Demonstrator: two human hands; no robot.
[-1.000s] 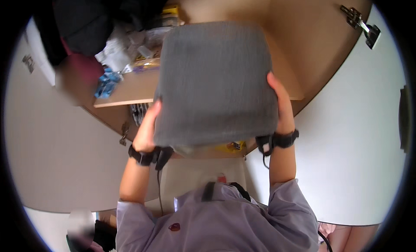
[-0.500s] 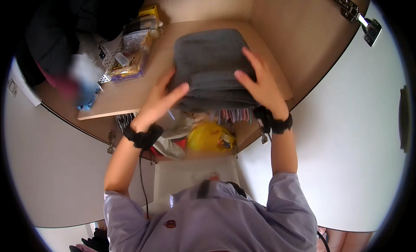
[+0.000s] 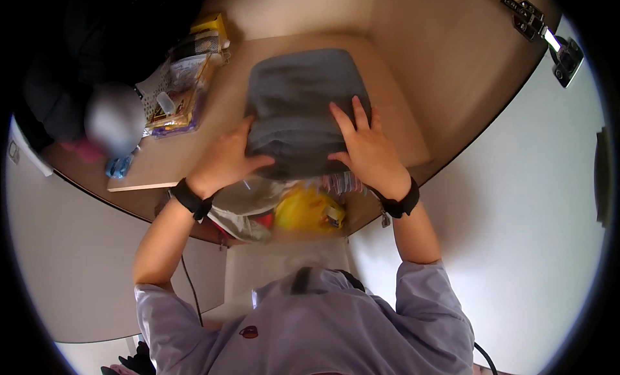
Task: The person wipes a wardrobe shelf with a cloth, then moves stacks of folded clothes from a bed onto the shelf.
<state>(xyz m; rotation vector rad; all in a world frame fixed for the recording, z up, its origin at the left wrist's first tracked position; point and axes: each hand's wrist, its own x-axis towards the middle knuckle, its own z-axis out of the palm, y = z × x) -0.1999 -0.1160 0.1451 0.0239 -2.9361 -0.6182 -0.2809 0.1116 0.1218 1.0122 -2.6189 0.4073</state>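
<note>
A folded dark grey cloth (image 3: 300, 84) lies on the wooden shelf of a cupboard, its layers creased along the near side. Which kind of cloth it is, I cannot tell. My right hand (image 3: 373, 152) rests on its near right part, fingers spread and thumb stretched toward the middle. At the near left corner, my left hand (image 3: 226, 159) touches the edge, with thumb and fingers apart; some of its fingertips are hard to make out. Neither hand grips the cloth. A black band circles each wrist.
Clear packets and a yellow box (image 3: 216, 28) stand on the shelf's (image 3: 155, 175) left side, beside dark hanging clothes (image 3: 103, 46). Below the shelf are a yellow bag (image 3: 303, 210) and other cloth items. A white door (image 3: 504, 201) with a metal hinge (image 3: 546, 36) stands open at right.
My right hand has come down and in onto the cloth, fingers now laid on it. My left hand has shifted slightly left and nearer. The whole view has shifted a little.
</note>
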